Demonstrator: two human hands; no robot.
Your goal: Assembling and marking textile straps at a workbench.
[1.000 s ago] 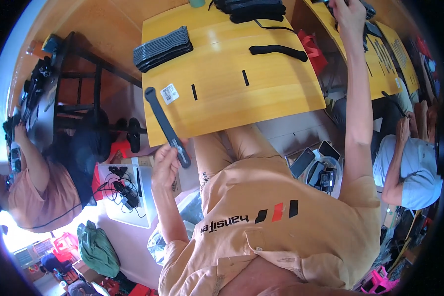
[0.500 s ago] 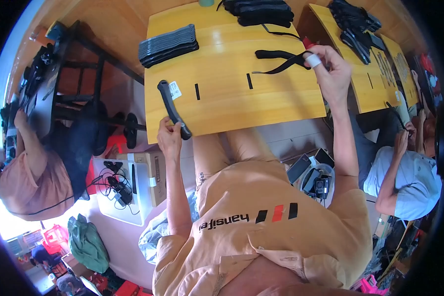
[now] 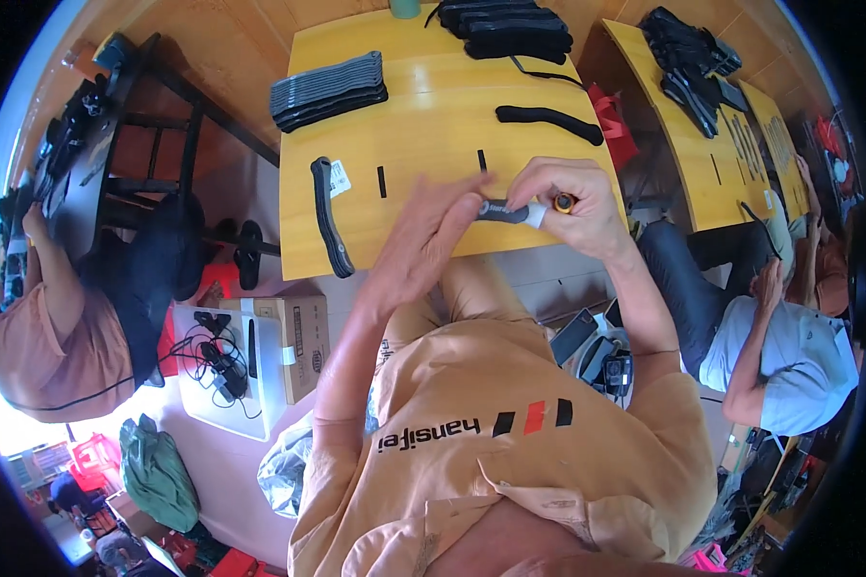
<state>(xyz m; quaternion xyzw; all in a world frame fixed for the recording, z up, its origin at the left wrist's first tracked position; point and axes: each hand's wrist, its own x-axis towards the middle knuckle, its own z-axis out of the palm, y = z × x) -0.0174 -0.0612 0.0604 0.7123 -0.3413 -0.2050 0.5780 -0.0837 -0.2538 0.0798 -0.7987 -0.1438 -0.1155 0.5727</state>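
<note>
A short grey-black strap (image 3: 502,210) with light print is stretched between my two hands, over the near side of the yellow table (image 3: 423,115). My right hand (image 3: 587,207), fingers curled, pinches the strap's right part beside a white band. A small round gold-and-black thing (image 3: 566,203) shows at those fingers; its kind is unclear. My left hand (image 3: 421,245) has its thumb at the strap's left end, with its fingers stretched and smeared by motion. Left of it, a dark strap (image 3: 329,216) lies beside a white label (image 3: 339,177). Farther right rests another black strap (image 3: 548,120).
Stacked dark straps (image 3: 329,91) lie at the table's far left, and a black strap pile (image 3: 505,29) at the back. More tables with black bundles (image 3: 693,58) stand right. People sit on both sides. A clear bin of cables (image 3: 226,370) stands lower left.
My left hand has let go of the strap on the table's left and moved right. My right hand has come nearer and left, and a short strap is now between both hands.
</note>
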